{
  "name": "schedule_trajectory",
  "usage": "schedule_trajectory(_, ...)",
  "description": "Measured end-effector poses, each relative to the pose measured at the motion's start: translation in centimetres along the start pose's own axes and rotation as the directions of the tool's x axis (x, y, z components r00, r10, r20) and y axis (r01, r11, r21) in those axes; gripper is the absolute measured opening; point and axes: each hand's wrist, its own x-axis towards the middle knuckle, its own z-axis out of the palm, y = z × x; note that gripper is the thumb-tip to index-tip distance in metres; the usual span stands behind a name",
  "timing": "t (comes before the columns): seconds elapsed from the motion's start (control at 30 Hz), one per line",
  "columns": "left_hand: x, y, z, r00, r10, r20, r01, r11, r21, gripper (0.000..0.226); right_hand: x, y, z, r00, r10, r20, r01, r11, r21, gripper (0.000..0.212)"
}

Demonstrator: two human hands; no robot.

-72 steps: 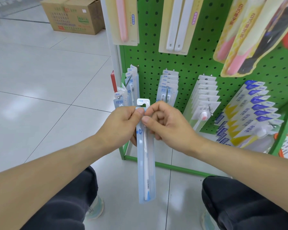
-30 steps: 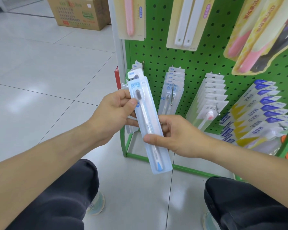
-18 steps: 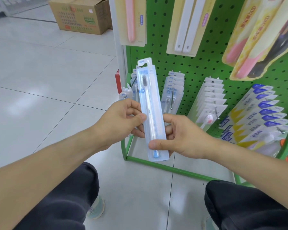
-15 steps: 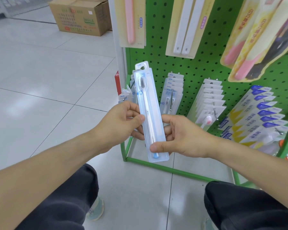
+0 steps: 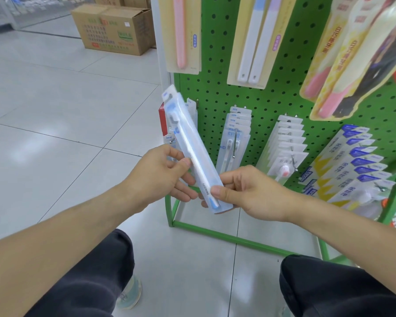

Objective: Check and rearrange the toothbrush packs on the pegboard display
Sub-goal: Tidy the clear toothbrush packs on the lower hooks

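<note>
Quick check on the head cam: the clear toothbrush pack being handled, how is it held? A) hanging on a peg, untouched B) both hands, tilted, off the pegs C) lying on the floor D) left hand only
B: the left hand pinches the mid part of the toothbrush pack and the right hand pinches its lower end; its top leans left, in front of the green pegboard.
</note>
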Motion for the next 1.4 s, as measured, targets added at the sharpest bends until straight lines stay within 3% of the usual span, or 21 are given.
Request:
schedule_trajectory(0.13, -0.1, 0.1, 0.0, 1.0, 0.004, -0.013, -0.005, 0.994, -0.11, 0.017, 0.2, 0.2, 1.2, 0.996, -0.077, -0.05, 0.074, 0.994, -0.076, 0.029)
schedule_trajectory(0.23, -0.3, 0.7, -0.3, 0.996, -0.015, 0.084, 0.033, 0.976, -0.216, 0.02, 0.2, 0.6, 1.4, 0.981, -0.165, -0.1, 0.134, 0.956, -0.262, 0.038)
schedule_trajectory(0.3, -0.5, 0.8, -0.4, 0.988, -0.014, 0.151, 0.056, 0.96, -0.276, 0.023, 0.1, 0.4, 1.4, 0.984, -0.161, -0.077, 0.122, 0.924, -0.362, 0.046)
schedule_trajectory(0.4, -0.5, 0.4, -0.6, 0.992, 0.004, 0.129, 0.033, 0.959, -0.282, 0.023, -0.1, 0.1, 1.5, 0.992, -0.115, -0.045, 0.086, 0.901, -0.426, 0.06)
schedule_trajectory(0.57, -0.3, -0.1, -0.9, 0.998, 0.012, 0.067, 0.008, 0.96, -0.279, 0.03, -0.2, -0.1, 1.0, 0.986, -0.09, -0.14, 0.069, 0.987, -0.148, 0.069)
schedule_trajectory(0.7, -0.3, 0.0, -0.8, 0.997, 0.009, 0.077, 0.01, 0.969, -0.245, 0.031, -0.2, -0.3, 0.6, 0.992, -0.026, -0.12, 0.039, 0.994, 0.1, 0.066)
schedule_trajectory(0.87, -0.2, 0.0, -1.0, 0.993, 0.028, 0.11, 0.0, 0.969, -0.247, 0.033, -0.3, -0.3, -0.1, 0.996, 0.029, -0.081, -0.011, 0.975, 0.22, 0.064)
schedule_trajectory(1.0, -0.1, -0.2, -1.1, 0.987, 0.037, 0.156, 0.001, 0.972, -0.237, 0.034, -0.4, -0.3, 0.1, 0.998, 0.042, -0.038, -0.036, 0.987, 0.155, 0.067)
schedule_trajectory(1.2, -0.2, -0.4, -1.4, 0.954, 0.057, 0.294, -0.041, 0.997, -0.059, 0.036, -0.7, -0.9, 0.6, 0.991, 0.068, -0.118, -0.067, 0.998, 0.017, 0.053)
schedule_trajectory(1.4, -0.5, -0.8, -1.3, 0.93, 0.028, 0.365, -0.026, 1.0, -0.012, 0.034, -0.7, -1.3, 0.9, 0.991, 0.091, -0.099, -0.092, 0.996, -0.009, 0.048)
